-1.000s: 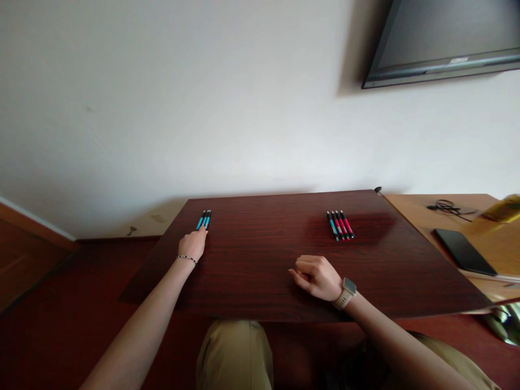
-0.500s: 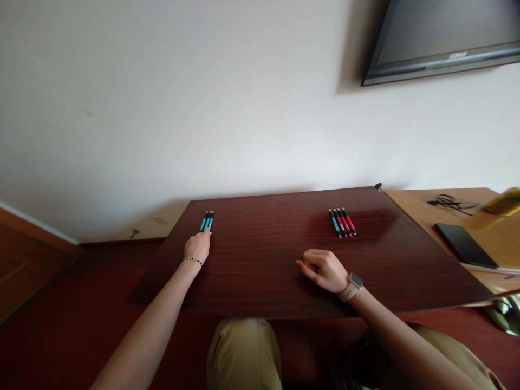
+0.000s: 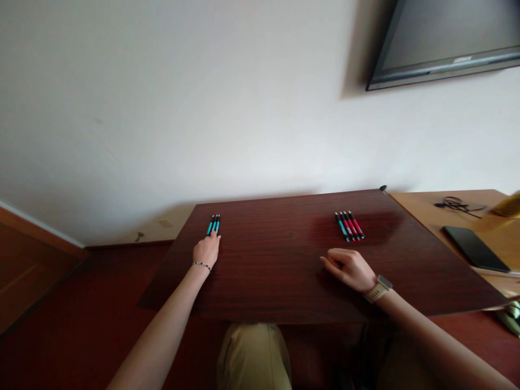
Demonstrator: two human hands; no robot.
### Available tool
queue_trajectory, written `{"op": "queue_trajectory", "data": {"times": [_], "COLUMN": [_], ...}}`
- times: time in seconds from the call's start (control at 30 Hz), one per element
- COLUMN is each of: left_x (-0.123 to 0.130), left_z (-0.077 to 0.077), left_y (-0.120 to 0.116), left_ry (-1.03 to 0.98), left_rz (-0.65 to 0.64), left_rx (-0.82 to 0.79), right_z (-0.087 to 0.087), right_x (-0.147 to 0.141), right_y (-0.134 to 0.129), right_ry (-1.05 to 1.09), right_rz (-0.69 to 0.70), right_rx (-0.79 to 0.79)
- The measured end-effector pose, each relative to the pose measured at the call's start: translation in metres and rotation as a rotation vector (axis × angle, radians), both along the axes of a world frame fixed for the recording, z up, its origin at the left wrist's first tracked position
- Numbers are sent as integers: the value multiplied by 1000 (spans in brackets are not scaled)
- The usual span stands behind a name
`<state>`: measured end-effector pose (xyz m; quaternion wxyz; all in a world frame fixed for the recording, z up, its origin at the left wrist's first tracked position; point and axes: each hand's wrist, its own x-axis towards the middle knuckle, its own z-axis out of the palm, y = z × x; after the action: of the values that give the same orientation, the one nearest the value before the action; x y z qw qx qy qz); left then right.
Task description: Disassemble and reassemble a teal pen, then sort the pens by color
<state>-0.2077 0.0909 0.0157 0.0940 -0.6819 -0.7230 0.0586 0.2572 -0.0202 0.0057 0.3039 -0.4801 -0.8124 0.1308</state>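
Observation:
Three blue-and-black pens (image 3: 213,224) lie side by side at the left of a dark brown table (image 3: 268,260). My left hand (image 3: 206,252), with a beaded bracelet, is closed at their near ends. Its fingertips pinch the near end of a blue pen and partly hide it. On the right lies a second row of pens: one blue pen (image 3: 342,226) at its left edge and three red pens (image 3: 353,225) beside it. My right hand (image 3: 350,269), wearing a watch, rests on the table in front of that row, fingers loosely curled and nothing visible in them.
A lighter wooden table (image 3: 422,208) adjoins on the right, bearing a black cable (image 3: 457,203), a dark flat device (image 3: 475,248) and a blurred yellow object (image 3: 506,206). A television (image 3: 450,38) hangs on the wall behind. My knee (image 3: 255,355) is under the table's front edge.
My right hand has shifted a little to the right along the table. My left hand stays at the blue pens. The whole view has turned slightly to the left.

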Motion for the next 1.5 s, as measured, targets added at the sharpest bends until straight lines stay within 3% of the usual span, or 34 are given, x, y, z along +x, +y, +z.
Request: {"op": "queue_trajectory", "data": {"times": [0.2, 0.37, 0.53, 0.73, 1.0, 1.3, 1.4, 1.5], "left_x": [-3, -7, -10, -8, -5, -5, -6, -6], "left_z": [-7, -8, -8, -6, -8, -8, -9, -9], "left_y": [1, 2, 1, 0, -3, -8, -7, -7], "left_ry": [-42, -79, -85, -91, -116, -134, -134, -139], "left_rz": [10, 13, -28, -2, 48, 70, 75, 83], "left_rx": [44, 39, 32, 26, 115, 147, 145, 145], "right_z": [-3, -19, -26, -20, -17, -15, -9, 0], "right_x": [23, 49, 65, 57, 48, 41, 20, -27], "right_y": [7, 30, 50, 58, 51, 53, 56, 63], "right_ry": [-55, -185, -291, -390, -446, -291, -156, -110], "right_rz": [-284, -622, -754, -784, -793, -694, -567, -456], "right_rx": [-31, -214, -320, -380, -378, -469, -536, -564]}}
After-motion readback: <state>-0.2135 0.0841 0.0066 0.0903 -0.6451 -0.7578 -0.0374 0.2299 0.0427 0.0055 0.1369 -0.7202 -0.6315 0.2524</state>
